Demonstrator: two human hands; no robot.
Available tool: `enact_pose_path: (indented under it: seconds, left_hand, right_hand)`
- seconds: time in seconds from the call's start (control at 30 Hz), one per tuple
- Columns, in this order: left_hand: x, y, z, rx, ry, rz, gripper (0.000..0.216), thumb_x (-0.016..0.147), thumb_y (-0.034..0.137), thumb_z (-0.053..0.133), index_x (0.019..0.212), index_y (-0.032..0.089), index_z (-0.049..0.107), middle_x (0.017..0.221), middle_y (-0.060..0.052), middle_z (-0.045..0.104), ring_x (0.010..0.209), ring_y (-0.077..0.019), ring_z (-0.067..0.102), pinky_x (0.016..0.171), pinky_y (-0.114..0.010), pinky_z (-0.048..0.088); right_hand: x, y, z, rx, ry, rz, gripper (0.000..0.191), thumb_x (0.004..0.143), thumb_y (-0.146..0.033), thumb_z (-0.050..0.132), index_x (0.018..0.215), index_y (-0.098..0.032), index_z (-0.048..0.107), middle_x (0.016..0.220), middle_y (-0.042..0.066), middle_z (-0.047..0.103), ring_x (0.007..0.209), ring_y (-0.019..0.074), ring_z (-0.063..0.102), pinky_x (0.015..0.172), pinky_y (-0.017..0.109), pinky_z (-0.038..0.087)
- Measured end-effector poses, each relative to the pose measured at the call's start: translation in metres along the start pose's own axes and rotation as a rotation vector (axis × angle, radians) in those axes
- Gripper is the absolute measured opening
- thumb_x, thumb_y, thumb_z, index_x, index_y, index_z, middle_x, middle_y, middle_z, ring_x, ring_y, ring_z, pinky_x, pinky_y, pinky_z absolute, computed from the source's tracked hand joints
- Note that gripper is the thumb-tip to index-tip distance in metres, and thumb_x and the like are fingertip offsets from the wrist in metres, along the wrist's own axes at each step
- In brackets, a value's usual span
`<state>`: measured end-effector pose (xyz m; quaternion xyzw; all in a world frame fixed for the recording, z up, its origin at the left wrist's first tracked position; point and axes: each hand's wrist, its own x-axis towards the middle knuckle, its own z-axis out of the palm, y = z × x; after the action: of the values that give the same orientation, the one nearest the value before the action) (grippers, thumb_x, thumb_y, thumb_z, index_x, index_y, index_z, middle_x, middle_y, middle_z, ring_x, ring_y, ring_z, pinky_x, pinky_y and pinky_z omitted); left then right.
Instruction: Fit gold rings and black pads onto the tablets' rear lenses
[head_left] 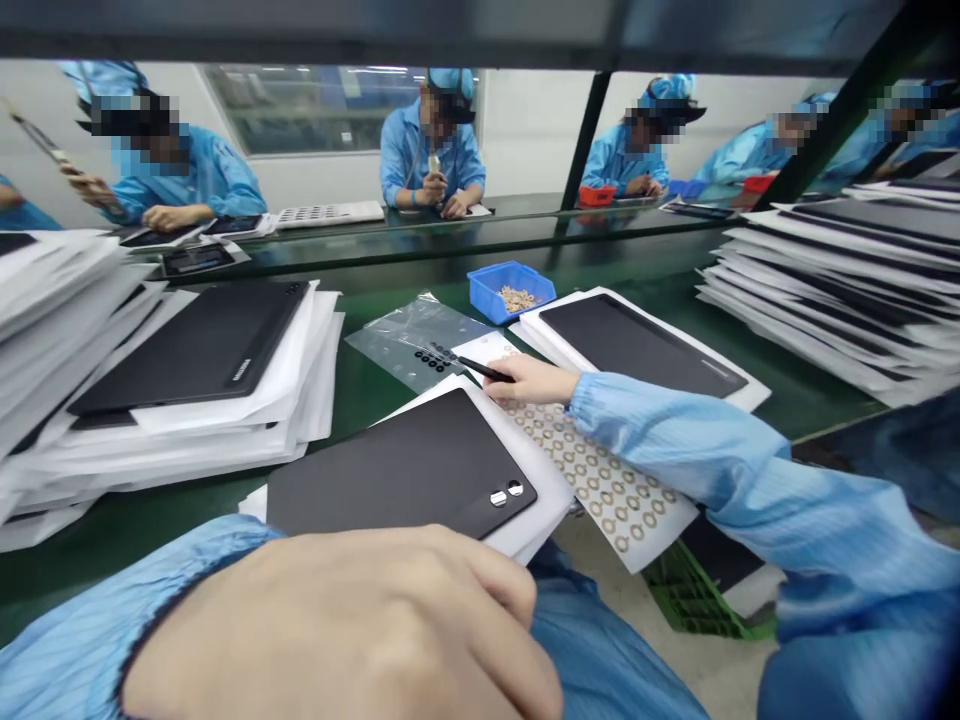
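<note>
My left hand (352, 630) is large in the foreground with its fingers curled. Whatever it may hold is hidden beneath it. It is in front of a black tablet back cover (390, 470) with two camera rings near its right corner, resting on white sheets. My right hand (536, 380) grips a slim black pen-like tool (486, 369). The tool's tip points left, at small black rings (431, 360) on a clear plastic sheet (405, 330). Under the right hand and forearm lies a white sheet of ring-shaped stickers (600, 470), overhanging the table edge.
A blue bin (487, 293) holds small tan pieces. Another dark tablet (637, 345) lies on white sheets behind my right arm. Stacks with tablets rise at left (300, 400) and right (825, 290). A green crate (690, 590) is below. Co-workers in blue (435, 150) sit opposite.
</note>
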<state>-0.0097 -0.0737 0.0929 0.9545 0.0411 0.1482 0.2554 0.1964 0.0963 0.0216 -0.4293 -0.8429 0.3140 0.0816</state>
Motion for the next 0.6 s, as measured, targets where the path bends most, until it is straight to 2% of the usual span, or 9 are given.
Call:
enact_pose_path:
  seconds: [0.13,0.2,0.27,0.3,0.4,0.5,0.6]
  left_hand:
    - [-0.003,0.01,-0.007,0.101,0.081,-0.006,0.036,0.086,0.022,0.046,0.051,0.021,0.039,0.049,0.003,0.046,0.047,-0.0106,0.046,0.052,-0.022,0.047]
    - [-0.004,0.015,-0.014,0.151,0.097,-0.018,0.033,0.087,0.028,0.046,0.054,0.024,0.047,0.052,0.001,0.048,0.05,-0.013,0.048,0.052,-0.024,0.047]
    - [-0.005,0.015,-0.023,0.196,0.147,-0.145,0.032,0.089,0.032,0.042,0.059,0.026,0.053,0.055,0.0,0.051,0.054,-0.0139,0.05,0.055,-0.025,0.047]
    - [-0.006,0.01,-0.029,0.202,0.161,-0.275,0.032,0.09,0.035,0.041,0.064,0.026,0.056,0.058,-0.001,0.052,0.057,-0.0141,0.051,0.057,-0.025,0.047]
    - [-0.009,-0.03,-0.053,0.148,0.134,-0.795,0.036,0.089,0.047,0.038,0.077,0.022,0.061,0.068,-0.001,0.057,0.067,-0.0149,0.055,0.064,-0.025,0.045]
    - [-0.011,-0.09,-0.073,0.156,0.067,-0.948,0.039,0.088,0.05,0.04,0.086,0.016,0.06,0.073,-0.003,0.059,0.069,-0.0148,0.056,0.063,-0.025,0.043]
    - [-0.013,-0.136,-0.074,0.107,-0.047,-1.003,0.039,0.079,0.052,0.055,0.087,0.014,0.06,0.075,-0.002,0.06,0.066,-0.0137,0.054,0.06,-0.025,0.041]
  right_hand:
    - [0.011,0.006,0.011,0.038,-0.086,0.104,0.032,0.085,-0.041,0.051,0.069,-0.013,0.056,0.056,0.002,0.062,0.049,0.0104,0.054,0.053,0.021,0.041]
    - [0.015,0.01,0.012,0.11,-0.13,0.148,0.041,0.082,-0.05,0.053,0.064,-0.014,0.054,0.052,0.002,0.059,0.045,0.009,0.05,0.048,0.021,0.038]
    - [0.017,0.015,0.014,0.21,-0.141,0.127,0.043,0.074,-0.055,0.059,0.062,-0.015,0.052,0.049,-0.001,0.054,0.042,0.0078,0.045,0.044,0.02,0.034]
    - [0.018,0.018,0.015,0.261,-0.126,0.09,0.042,0.07,-0.055,0.063,0.063,-0.015,0.052,0.047,-0.003,0.051,0.041,0.0073,0.043,0.042,0.02,0.032]
    - [0.021,0.022,0.02,0.444,-0.046,-0.004,0.038,0.061,-0.048,0.071,0.062,-0.016,0.052,0.045,-0.007,0.043,0.04,0.0063,0.038,0.041,0.019,0.027]
    - [0.022,0.021,0.025,0.587,0.022,-0.01,0.035,0.061,-0.045,0.07,0.061,-0.016,0.05,0.042,-0.008,0.038,0.039,0.0064,0.035,0.041,0.02,0.026]
    - [0.019,0.016,0.023,0.688,0.139,-0.023,0.037,0.067,-0.052,0.062,0.066,-0.017,0.048,0.049,-0.006,0.041,0.046,0.0083,0.041,0.047,0.022,0.033]
